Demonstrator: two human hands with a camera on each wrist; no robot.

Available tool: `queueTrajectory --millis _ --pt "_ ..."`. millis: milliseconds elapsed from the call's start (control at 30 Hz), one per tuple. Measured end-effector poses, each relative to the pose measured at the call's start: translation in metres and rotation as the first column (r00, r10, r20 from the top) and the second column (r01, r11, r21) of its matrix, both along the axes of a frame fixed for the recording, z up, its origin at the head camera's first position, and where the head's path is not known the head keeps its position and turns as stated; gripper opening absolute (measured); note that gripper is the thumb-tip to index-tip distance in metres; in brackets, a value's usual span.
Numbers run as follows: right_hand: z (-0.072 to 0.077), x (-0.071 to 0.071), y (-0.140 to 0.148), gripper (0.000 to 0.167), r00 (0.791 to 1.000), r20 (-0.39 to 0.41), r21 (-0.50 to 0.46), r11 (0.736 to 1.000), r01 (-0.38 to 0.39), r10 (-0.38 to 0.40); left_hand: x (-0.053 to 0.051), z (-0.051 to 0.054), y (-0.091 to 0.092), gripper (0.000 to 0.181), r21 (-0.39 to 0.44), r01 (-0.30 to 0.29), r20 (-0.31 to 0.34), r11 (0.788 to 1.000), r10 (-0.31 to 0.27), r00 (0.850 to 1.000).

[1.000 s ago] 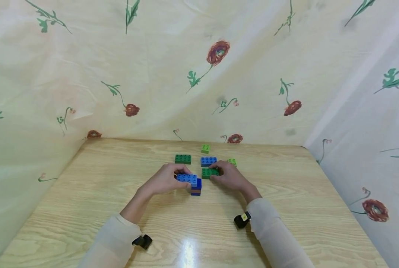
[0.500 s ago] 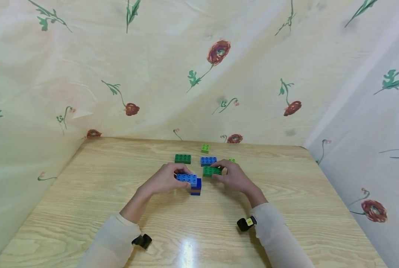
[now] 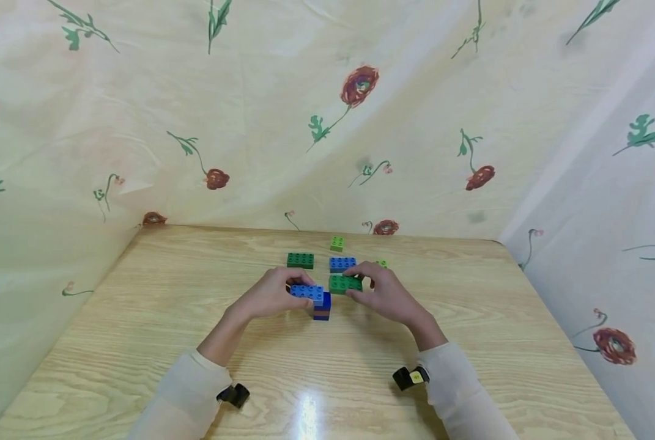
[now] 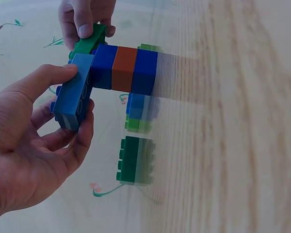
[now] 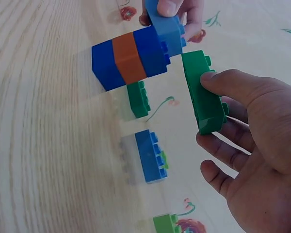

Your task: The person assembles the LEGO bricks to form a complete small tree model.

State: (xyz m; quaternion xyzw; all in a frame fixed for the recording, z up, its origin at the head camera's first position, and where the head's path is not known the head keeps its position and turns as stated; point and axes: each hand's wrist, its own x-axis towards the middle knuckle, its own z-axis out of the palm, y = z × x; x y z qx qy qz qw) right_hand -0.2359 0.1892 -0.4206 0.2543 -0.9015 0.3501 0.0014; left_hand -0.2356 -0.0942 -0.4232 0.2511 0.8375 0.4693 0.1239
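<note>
My left hand pinches a light blue building brick between thumb and fingers. It lies across part of the top of a short upright stack, jutting out to the left. In the right wrist view the stack shows a dark blue brick, an orange brick and another dark blue brick, with bare studs on the top one. My right hand holds a green brick by its end, studs up, raised just right of the stack top. A small gap parts it from the stack in the right wrist view.
Behind the hands on the wooden table lie a dark green brick, a blue brick and a small lime brick. Another lime brick is partly hidden behind my right hand. Flowered cloth hangs at the back and sides.
My right wrist has swung outward to the right and nearer to me. The green brick shifted slightly right, then back left, showing more of its length. The left hand has stayed still.
</note>
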Motion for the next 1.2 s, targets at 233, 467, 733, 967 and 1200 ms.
queueTrajectory --millis 233,467,733,967,1200 --pt "0.003 0.007 -0.004 0.033 1.000 -0.004 -0.003 1.000 -0.031 0.031 0.001 0.000 -0.001 0.027 0.009 0.006 0.001 1.000 -0.006 1.000" --pt "-0.001 0.011 -0.009 0.032 0.997 0.003 0.011 0.997 -0.078 0.078 -0.001 -0.001 -0.001 0.026 0.010 0.010 -0.007 1.000 -0.010 1.000" --pt "-0.001 0.013 -0.012 0.032 0.997 0.021 0.004 0.997 -0.075 0.075 0.000 0.000 -0.001 0.026 0.012 0.006 0.003 1.000 -0.006 1.000" --pt "-0.003 0.012 -0.016 0.032 0.997 0.039 -0.004 0.998 -0.066 0.066 0.000 0.000 -0.001 0.026 0.006 -0.004 0.005 1.000 0.004 1.000" --pt "-0.004 0.013 -0.024 0.030 0.997 0.038 -0.035 0.997 -0.065 0.066 0.001 0.001 -0.001 0.026 0.010 0.003 0.006 1.000 -0.003 1.000"
